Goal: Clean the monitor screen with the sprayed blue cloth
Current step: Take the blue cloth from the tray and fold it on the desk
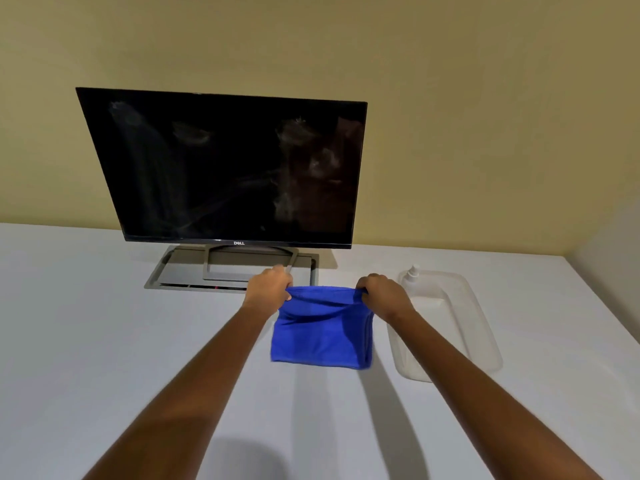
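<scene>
While hands grip blue cloth (322, 334), white table (104, 341), beige wall (450, 98).

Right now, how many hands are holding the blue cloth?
2. The left hand pinches the blue cloth's top left corner; the right hand pinches its top right corner. No other hands show.

tray (479, 306) partly behind right forearm, spray bottle (412, 273) indistinct, elbows cropped
</scene>
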A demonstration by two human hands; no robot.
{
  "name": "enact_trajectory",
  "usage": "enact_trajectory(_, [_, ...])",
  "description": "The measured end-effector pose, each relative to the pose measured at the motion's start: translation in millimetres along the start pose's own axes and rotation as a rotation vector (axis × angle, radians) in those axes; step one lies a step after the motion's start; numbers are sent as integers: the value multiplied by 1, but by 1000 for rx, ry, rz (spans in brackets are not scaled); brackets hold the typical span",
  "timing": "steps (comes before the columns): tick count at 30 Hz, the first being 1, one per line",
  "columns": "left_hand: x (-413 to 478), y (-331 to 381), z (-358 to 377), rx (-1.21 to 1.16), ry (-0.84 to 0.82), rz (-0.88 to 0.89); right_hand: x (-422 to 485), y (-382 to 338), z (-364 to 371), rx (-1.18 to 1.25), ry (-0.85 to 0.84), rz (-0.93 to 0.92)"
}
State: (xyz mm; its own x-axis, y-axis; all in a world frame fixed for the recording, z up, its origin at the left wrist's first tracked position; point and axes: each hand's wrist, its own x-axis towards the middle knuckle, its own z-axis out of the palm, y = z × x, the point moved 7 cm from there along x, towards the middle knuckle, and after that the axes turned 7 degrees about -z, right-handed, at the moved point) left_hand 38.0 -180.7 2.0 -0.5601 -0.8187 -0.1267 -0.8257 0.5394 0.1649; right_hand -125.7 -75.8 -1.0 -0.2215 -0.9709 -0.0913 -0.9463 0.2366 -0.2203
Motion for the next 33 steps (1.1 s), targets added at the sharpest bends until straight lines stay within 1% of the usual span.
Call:
enact_trajectory(1, [-1, 1, 5, 40, 21, 32, -2, 0, 4, -27, 27, -7])
enact_trajectory(3, [-5, 2, 18, 84, 12, 99, -8, -3, 14, -88, 60, -55])
enact_trajectory(6, [-12, -5, 40, 73, -82, 184, -25, -11, 38, -186, 17, -194])
enact_trajectory(9, [-25, -14, 61, 83, -181, 263, -48, -22, 55, -205, -20, -360])
enact_trajectory(11, [-34, -16, 71, 155, -203, 304, -59, -28, 64, -226, -11, -462])
enact_trajectory(12, [-39, -17, 76, 196, -207, 318, -62, -29, 70, -244, -19, -483])
enact_trajectory(15, [-47, -18, 90, 290, -248, 303, -63, -24, 91, -254, -126, -413])
enact_trajectory(19, [-53, -15, 97, 386, -218, 268, -65, -19, 99, -271, -174, -346])
enact_trajectory(21, [-54, -12, 100, 437, -173, 254, -67, -24, 94, -300, -97, -393])
enact_trajectory(22, [-55, -10, 102, 449, -154, 245, -68, -27, 93, -358, -90, -402])
enact_trajectory(24, [-55, -7, 105, 438, -145, 204, -66, -26, 91, -445, -65, -329])
enact_trajectory(26, [-53, -2, 107, 367, -156, 126, -61, -19, 86, -445, -7, -234])
enact_trajectory(28, [-50, 4, 107, 274, -169, 40, -58, -10, 79, -467, 3, -168])
enact_trajectory(29, [-48, 7, 108, 238, -176, 7, -57, -6, 74, -455, -9, -150])
enact_trajectory(32, [-43, 14, 109, 199, -195, -24, -48, 10, 79, -273, -162, -110])
enact_trajectory(33, [-41, 15, 109, 199, -195, -21, -48, 13, 72, -194, -147, -84])
